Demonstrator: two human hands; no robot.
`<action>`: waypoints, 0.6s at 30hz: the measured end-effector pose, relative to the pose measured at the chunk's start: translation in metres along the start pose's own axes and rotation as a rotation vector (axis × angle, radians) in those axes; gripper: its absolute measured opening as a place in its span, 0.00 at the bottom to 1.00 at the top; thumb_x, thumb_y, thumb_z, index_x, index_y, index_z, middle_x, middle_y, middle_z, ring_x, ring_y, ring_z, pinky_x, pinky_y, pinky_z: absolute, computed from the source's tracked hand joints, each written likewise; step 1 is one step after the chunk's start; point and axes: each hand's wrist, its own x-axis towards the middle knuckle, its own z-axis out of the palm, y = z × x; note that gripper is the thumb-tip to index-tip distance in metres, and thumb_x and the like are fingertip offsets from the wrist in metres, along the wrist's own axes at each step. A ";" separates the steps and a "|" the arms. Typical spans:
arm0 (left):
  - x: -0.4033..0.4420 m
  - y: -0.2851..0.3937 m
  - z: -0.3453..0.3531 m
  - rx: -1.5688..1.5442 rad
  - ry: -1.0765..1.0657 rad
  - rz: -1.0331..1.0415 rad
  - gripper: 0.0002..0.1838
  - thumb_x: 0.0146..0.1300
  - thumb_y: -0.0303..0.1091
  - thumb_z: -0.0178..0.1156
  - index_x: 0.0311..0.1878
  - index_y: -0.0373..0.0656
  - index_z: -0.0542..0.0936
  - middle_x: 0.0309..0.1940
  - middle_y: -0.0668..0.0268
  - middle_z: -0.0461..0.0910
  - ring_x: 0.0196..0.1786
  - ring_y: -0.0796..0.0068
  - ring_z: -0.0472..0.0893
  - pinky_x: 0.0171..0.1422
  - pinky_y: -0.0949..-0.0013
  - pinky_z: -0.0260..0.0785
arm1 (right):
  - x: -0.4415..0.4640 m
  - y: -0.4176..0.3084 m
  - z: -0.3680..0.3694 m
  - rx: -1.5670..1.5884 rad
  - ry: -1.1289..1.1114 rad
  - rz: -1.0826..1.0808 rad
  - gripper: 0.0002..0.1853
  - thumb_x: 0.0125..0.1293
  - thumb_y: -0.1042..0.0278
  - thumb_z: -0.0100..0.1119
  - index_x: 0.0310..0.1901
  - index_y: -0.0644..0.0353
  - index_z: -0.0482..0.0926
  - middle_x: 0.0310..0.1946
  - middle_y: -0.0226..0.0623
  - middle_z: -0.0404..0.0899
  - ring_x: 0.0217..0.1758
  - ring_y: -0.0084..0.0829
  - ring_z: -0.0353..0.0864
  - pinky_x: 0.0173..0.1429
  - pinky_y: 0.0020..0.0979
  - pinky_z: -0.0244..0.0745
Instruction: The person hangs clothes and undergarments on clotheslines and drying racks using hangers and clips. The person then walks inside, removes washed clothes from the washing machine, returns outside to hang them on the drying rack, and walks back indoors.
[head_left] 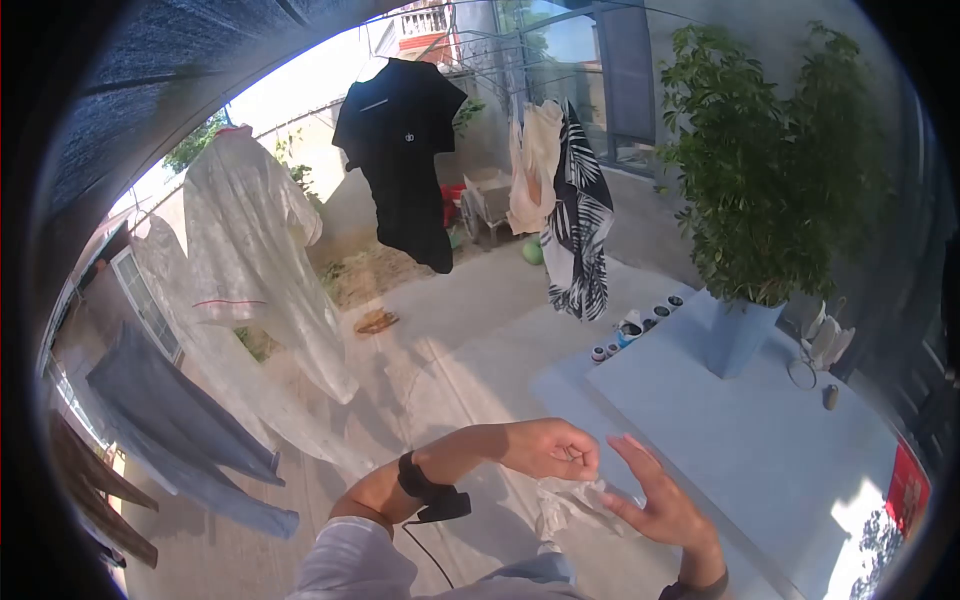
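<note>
My left hand [550, 448] reaches in from the left, its fingers curled closed; what they hold, if anything, is hidden. A crumpled whitish cloth [575, 505] is just below it, between my two hands. I cannot tell whether the cloth hangs from a hand or lies beneath. Close by on the right, my right hand [662, 505] has its fingers stretched out and the thumb apart, the thumb tip near the cloth's edge. A black strap with a small dark device [440, 503] and a cable is on my left forearm.
Laundry hangs ahead and left: a black T-shirt [405, 150], pale patterned clothes [240, 230], blue-grey trousers [190, 430] and a black-and-white patterned garment [580, 220]. On the right, a leafy plant stands in a pale blue pot [742, 338] on a raised slab [740, 440]. Several small containers [630, 332] line its edge.
</note>
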 end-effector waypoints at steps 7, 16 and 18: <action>0.048 0.039 -0.112 0.261 0.108 -0.242 0.15 0.71 0.45 0.56 0.40 0.41 0.76 0.27 0.72 0.74 0.33 0.82 0.71 0.40 0.73 0.67 | 0.127 0.071 -0.010 0.582 -0.245 0.238 0.05 0.67 0.69 0.63 0.38 0.61 0.82 0.31 0.31 0.77 0.34 0.20 0.73 0.43 0.25 0.71; 0.053 0.011 -0.240 0.013 0.869 0.054 0.25 0.71 0.54 0.53 0.31 0.38 0.72 0.25 0.73 0.70 0.28 0.82 0.70 0.34 0.74 0.64 | 0.305 0.113 -0.011 0.865 -0.238 0.155 0.07 0.69 0.70 0.61 0.36 0.65 0.80 0.23 0.16 0.71 0.26 0.08 0.62 0.28 0.16 0.58; 0.049 0.037 -0.258 -0.328 0.964 0.064 0.23 0.70 0.52 0.55 0.29 0.40 0.73 0.22 0.76 0.67 0.23 0.85 0.65 0.28 0.77 0.59 | 0.347 0.130 0.001 0.833 -0.311 0.101 0.07 0.69 0.68 0.61 0.37 0.64 0.80 0.24 0.16 0.71 0.26 0.08 0.62 0.28 0.16 0.58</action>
